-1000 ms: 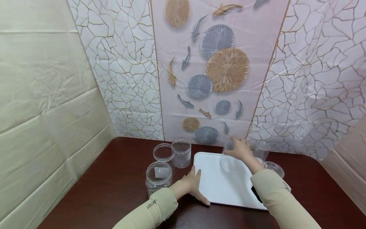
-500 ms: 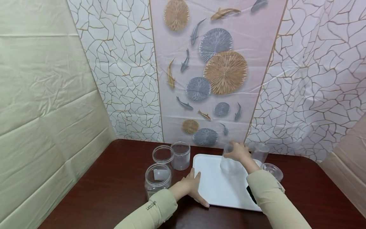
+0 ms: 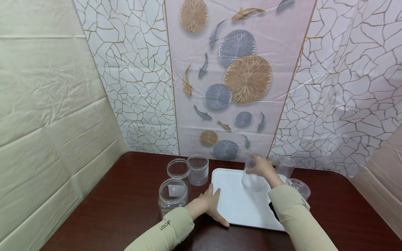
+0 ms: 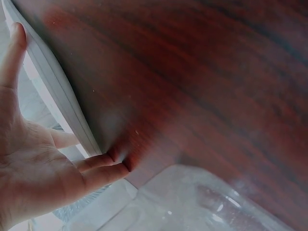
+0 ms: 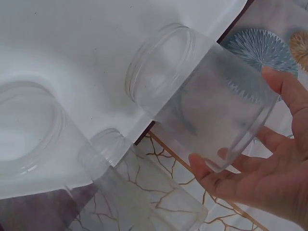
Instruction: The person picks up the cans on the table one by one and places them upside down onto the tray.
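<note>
My right hand (image 3: 263, 167) grips the base end of a clear plastic jar (image 5: 202, 96), thumb on one side and fingers on the other. The jar is upside down, its threaded mouth at the white tray (image 3: 242, 205) near the back edge. At the tray's left side is my left hand (image 3: 209, 205), fingers spread and fairly straight. In the left wrist view, its thumb and fingertips lie along the tray rim (image 4: 62, 86).
Left of the tray stand three clear jars, mouths up: a front jar (image 3: 172, 200), a middle jar (image 3: 179, 168) and a back jar (image 3: 198, 172). To the right are an upturned jar (image 3: 285, 168) and another clear jar (image 3: 300, 188). Patterned cloth (image 3: 141, 87) hangs behind the dark table (image 3: 103, 195).
Over the last second the view has shifted slightly, and my right forearm has drawn a little to the left. Both hands otherwise keep their places at the jar and the tray.
</note>
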Tool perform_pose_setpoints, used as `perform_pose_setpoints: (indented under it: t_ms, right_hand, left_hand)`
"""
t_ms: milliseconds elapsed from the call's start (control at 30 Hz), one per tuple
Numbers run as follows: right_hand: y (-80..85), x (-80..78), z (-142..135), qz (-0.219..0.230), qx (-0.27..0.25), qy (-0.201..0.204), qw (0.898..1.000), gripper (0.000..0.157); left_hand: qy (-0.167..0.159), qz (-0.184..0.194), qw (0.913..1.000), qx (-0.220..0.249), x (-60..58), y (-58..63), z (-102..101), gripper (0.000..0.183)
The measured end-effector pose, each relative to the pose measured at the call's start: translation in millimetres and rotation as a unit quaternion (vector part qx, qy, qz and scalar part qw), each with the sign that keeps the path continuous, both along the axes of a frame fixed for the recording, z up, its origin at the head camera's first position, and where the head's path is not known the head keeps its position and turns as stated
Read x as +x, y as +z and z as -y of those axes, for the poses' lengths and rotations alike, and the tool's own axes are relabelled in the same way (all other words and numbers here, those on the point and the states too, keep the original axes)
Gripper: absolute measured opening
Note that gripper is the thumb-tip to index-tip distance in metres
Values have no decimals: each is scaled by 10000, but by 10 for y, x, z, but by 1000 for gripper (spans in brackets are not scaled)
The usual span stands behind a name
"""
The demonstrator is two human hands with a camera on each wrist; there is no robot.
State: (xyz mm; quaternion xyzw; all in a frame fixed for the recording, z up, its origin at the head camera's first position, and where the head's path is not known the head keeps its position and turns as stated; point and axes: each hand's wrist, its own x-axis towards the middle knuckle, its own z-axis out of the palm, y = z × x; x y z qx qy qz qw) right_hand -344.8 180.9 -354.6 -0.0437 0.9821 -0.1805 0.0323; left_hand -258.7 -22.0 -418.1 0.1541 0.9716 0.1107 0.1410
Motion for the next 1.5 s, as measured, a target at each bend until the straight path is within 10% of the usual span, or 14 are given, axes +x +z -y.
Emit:
perform_pose_setpoints:
  t_ms: [633,1000,1500]
  right_hand:
    - [28,-41,-36,-289,47,461,9985,70]
    - [92,26,-56,598,-76,321,9977,90]
    - [255,230,82,-220,-17,1279,9915,94]
  left_hand:
    - [-97,116,9999,-52,-47,25,-13,117]
    - [-123,49,9996,-260,-54,71,-50,117]
    - [-330,-31,9945,-992,-90,133,-31,104]
